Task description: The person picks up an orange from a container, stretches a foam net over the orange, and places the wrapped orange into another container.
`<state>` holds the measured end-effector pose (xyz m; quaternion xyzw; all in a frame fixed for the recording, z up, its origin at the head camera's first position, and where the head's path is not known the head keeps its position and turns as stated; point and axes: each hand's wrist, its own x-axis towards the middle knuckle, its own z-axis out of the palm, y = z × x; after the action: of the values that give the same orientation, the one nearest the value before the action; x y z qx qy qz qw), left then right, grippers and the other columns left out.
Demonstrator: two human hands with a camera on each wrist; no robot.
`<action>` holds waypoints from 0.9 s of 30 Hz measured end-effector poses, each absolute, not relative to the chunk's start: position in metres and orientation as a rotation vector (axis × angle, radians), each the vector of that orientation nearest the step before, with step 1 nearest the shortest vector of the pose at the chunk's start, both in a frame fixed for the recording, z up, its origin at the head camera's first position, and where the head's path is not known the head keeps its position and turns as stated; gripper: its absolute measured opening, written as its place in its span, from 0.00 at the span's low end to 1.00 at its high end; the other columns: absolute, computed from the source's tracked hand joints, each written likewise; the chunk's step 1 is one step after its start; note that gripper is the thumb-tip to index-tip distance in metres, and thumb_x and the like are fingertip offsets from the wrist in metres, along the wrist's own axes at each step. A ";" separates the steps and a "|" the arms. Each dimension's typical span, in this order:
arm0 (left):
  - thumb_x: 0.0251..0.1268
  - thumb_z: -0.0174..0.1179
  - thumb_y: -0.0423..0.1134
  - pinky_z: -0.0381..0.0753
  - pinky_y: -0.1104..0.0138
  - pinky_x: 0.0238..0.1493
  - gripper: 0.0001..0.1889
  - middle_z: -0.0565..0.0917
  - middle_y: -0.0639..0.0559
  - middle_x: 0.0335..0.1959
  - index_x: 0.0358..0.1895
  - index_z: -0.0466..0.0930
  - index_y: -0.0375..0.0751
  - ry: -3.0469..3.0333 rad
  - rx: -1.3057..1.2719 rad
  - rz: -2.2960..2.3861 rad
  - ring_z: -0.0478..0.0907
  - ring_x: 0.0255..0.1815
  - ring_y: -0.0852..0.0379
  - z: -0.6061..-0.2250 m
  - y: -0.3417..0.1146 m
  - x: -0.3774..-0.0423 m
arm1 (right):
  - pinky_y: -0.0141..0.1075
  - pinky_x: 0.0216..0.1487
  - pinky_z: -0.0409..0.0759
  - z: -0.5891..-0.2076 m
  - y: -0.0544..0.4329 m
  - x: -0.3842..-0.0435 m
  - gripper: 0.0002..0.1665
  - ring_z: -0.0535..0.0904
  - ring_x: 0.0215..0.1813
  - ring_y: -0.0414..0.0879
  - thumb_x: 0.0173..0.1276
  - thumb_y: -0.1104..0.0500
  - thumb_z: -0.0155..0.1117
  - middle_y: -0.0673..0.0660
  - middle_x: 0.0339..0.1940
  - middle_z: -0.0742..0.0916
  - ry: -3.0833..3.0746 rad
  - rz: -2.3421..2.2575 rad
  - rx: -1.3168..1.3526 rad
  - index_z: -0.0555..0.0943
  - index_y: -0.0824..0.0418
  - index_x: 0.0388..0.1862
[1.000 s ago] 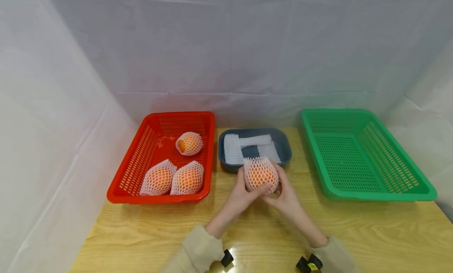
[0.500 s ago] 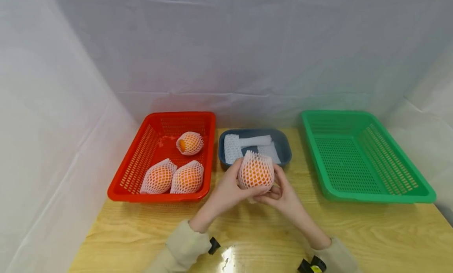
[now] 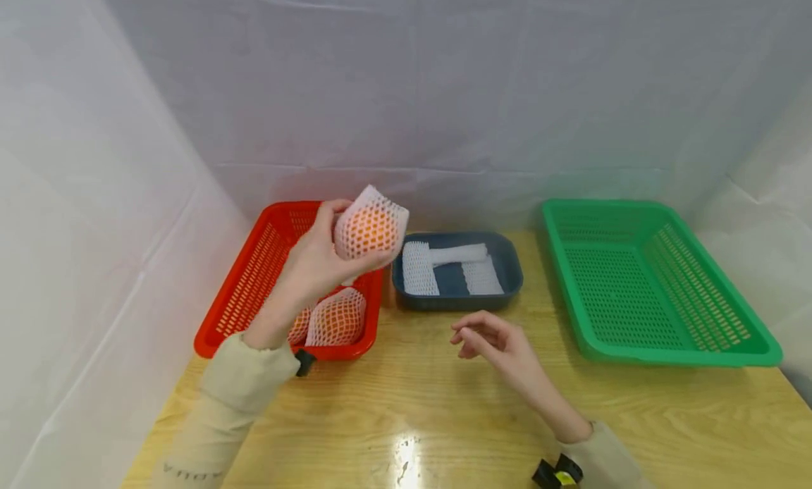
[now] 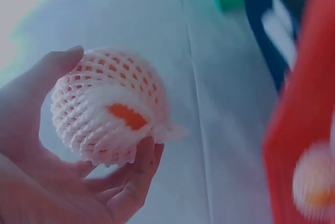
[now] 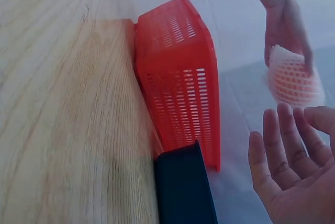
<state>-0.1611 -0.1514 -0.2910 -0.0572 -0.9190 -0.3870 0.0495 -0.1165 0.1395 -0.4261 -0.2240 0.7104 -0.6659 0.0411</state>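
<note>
My left hand (image 3: pixel 311 256) grips an orange (image 3: pixel 374 232) wrapped in a white foam net, thumb on one side and fingers on the other. In the head view it overlaps the right side of the red basket (image 3: pixel 236 299). From the left wrist, the netted orange (image 4: pixel 104 109) shows a patch of bare peel where the net gathers. My right hand (image 3: pixel 501 348) holds nothing, fingers loosely bent, in front of the dark blue tub (image 3: pixel 453 302). Another netted orange (image 3: pixel 339 318) lies in the red basket, with one more partly hidden behind my left wrist.
Folded white foam nets (image 3: pixel 419 269) lie in the tub between the two baskets. A green basket (image 3: pixel 681 355) stands at the right of the wooden table (image 3: pixel 380 404). White sheeting (image 3: pixel 476 87) rises behind and at both sides.
The netted orange has gone from both hands to my left hand alone, moving left and up to the red basket. My right hand has let go and stays near the middle.
</note>
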 end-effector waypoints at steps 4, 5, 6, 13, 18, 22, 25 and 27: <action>0.55 0.71 0.64 0.76 0.43 0.58 0.50 0.70 0.38 0.67 0.75 0.60 0.43 -2.871 -0.068 -0.964 0.70 0.61 0.39 -0.285 -0.192 -0.194 | 0.40 0.42 0.87 -0.427 0.138 -0.117 0.11 0.86 0.35 0.48 0.79 0.63 0.56 0.67 0.40 0.87 2.201 -2.036 -0.688 0.82 0.70 0.50; 0.56 0.70 0.62 0.74 0.41 0.60 0.49 0.69 0.36 0.68 0.76 0.60 0.40 -2.890 -0.045 -0.918 0.69 0.62 0.37 -0.286 -0.201 -0.201 | 0.40 0.42 0.87 -0.427 0.138 -0.118 0.12 0.86 0.35 0.47 0.79 0.63 0.56 0.67 0.39 0.87 2.204 -2.035 -0.686 0.82 0.70 0.49; 0.58 0.70 0.61 0.72 0.40 0.61 0.50 0.68 0.34 0.68 0.76 0.59 0.37 -2.914 -0.021 -0.884 0.68 0.63 0.35 -0.287 -0.209 -0.207 | 0.40 0.41 0.87 -0.427 0.138 -0.118 0.12 0.86 0.34 0.47 0.79 0.63 0.55 0.67 0.39 0.87 2.203 -2.039 -0.688 0.82 0.71 0.49; 0.62 0.67 0.58 0.70 0.39 0.64 0.51 0.69 0.21 0.64 0.71 0.56 0.18 -3.132 0.103 -0.601 0.69 0.62 0.26 -0.316 -0.249 -0.239 | 0.40 0.40 0.87 -0.428 0.138 -0.121 0.13 0.86 0.33 0.46 0.80 0.62 0.55 0.66 0.36 0.87 2.222 -2.054 -0.678 0.82 0.71 0.48; 0.63 0.65 0.60 0.75 0.40 0.59 0.42 0.77 0.24 0.55 0.59 0.69 0.18 -3.310 0.178 -0.390 0.75 0.54 0.28 -0.337 -0.258 -0.248 | 0.38 0.40 0.86 -0.428 0.139 -0.126 0.13 0.85 0.32 0.49 0.80 0.61 0.55 0.64 0.35 0.87 2.290 -2.031 -0.666 0.82 0.70 0.48; 0.64 0.65 0.59 0.77 0.40 0.55 0.34 0.81 0.29 0.51 0.52 0.78 0.25 -3.360 0.241 -0.374 0.77 0.50 0.32 -0.348 -0.258 -0.250 | 0.37 0.39 0.86 -0.429 0.139 -0.129 0.12 0.84 0.32 0.54 0.79 0.61 0.57 0.63 0.34 0.87 2.363 -2.004 -0.641 0.83 0.69 0.47; 0.64 0.64 0.58 0.75 0.40 0.58 0.35 0.78 0.27 0.56 0.57 0.78 0.26 -3.399 0.290 -0.380 0.74 0.54 0.31 -0.354 -0.259 -0.252 | 0.37 0.38 0.85 -0.431 0.140 -0.131 0.11 0.83 0.31 0.53 0.78 0.60 0.59 0.61 0.33 0.87 2.429 -1.979 -0.620 0.84 0.68 0.46; 0.65 0.63 0.58 0.74 0.40 0.59 0.36 0.76 0.24 0.59 0.58 0.77 0.25 -3.423 0.288 -0.340 0.74 0.56 0.30 -0.356 -0.262 -0.252 | 0.37 0.37 0.85 -0.432 0.140 -0.131 0.11 0.83 0.31 0.49 0.78 0.60 0.59 0.59 0.33 0.88 2.492 -1.943 -0.611 0.84 0.67 0.45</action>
<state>-0.2524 -0.2621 -0.3557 0.0825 -0.9797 -0.0972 -0.1544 -0.1315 0.1397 -0.4317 -0.1896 0.7737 -0.6032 -0.0386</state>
